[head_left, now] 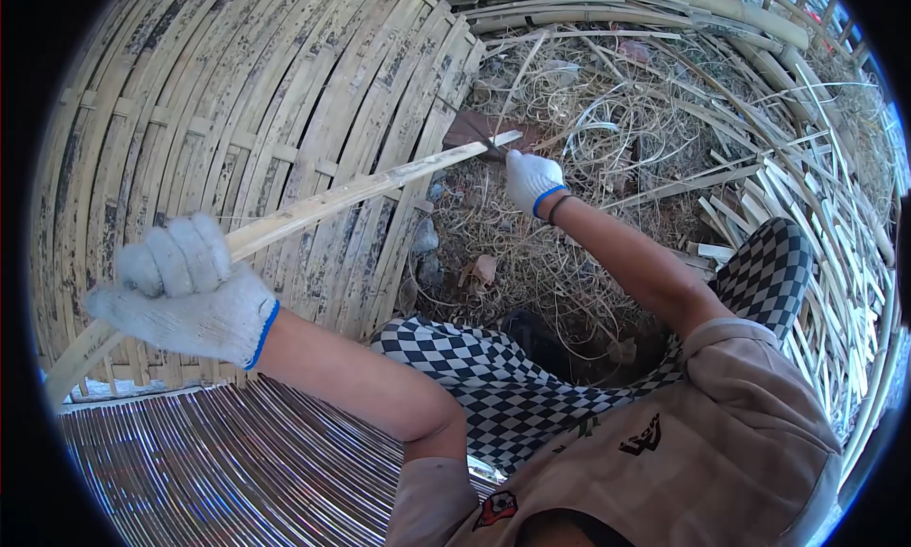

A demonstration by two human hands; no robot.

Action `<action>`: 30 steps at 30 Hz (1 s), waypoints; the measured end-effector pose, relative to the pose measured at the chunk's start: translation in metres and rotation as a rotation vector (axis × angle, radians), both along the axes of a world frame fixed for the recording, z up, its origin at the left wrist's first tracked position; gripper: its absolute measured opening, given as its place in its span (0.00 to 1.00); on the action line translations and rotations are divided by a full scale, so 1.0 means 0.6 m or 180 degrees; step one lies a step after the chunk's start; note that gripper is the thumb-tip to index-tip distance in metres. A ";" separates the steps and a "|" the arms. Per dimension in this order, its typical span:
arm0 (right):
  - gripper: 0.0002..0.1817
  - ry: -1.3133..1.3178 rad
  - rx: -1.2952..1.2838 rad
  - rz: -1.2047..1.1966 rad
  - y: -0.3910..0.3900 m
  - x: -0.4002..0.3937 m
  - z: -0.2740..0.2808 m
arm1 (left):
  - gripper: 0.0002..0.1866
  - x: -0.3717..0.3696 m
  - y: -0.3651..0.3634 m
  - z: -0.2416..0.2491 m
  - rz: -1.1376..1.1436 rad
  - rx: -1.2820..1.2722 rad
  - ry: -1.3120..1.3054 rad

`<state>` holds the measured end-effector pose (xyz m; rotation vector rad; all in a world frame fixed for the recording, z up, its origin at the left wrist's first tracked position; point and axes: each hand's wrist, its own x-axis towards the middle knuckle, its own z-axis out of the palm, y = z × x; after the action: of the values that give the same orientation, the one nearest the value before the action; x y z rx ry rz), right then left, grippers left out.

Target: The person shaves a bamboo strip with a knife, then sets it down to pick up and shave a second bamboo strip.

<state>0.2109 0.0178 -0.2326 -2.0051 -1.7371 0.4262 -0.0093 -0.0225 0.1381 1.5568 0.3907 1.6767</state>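
The nearest danger, to my eye, lay at the upper centre of the frame, where a thin, dark, metal-looking blade (491, 145) met a long, pale-yellow bamboo strip (361, 190) near its tip, just beside the right hand (533, 182) in its white knitted glove with a blue cuff. A knot or a twist in the grain could have turned the edge toward the fingers, and I doubted the knit would have stopped it. That hand seemed closed round the tool, though I could not make out the handle. The left hand (195, 291), gloved alike at the left of the frame, gripped the strip with curled fingers; a slack hold there could have let the length roll or slide, and any splinters might have caught the yarn. The strip slanted from the lower left up to the upper centre, in front of a weathered, slatted bamboo panel (190, 120). It looked slender and fairly straight, with small dark specks along its face and a paler tip. Tangled, straw-coloured shavings (588, 272) covered the ground at the centre.
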 end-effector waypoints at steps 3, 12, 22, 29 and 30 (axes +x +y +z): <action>0.11 0.0212 0.0434 0.0182 -0.014 -0.005 0.034 | 0.37 -0.016 0.008 -0.003 -0.0150 -0.0046 -0.0090; 0.15 0.0277 -0.0907 -0.0387 0.023 0.047 -0.148 | 0.35 -0.014 0.014 -0.002 0.0204 -0.0009 -0.0082; 0.16 0.0355 -0.0730 -0.0453 0.000 0.062 -0.203 | 0.34 -0.035 0.028 -0.005 -0.0105 0.0090 -0.0006; 0.14 0.0238 -0.0478 0.0075 0.011 0.050 -0.054 | 0.34 -0.042 0.032 0.001 -0.0669 0.0069 0.0138; 0.14 0.0350 -0.0398 0.0072 0.003 0.042 -0.019 | 0.34 -0.041 0.032 0.001 -0.0531 0.0064 0.0117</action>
<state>0.2363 0.0195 -0.2440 -2.0078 -1.7048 0.6549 -0.0340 -0.0035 0.1384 1.5914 0.2559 1.5302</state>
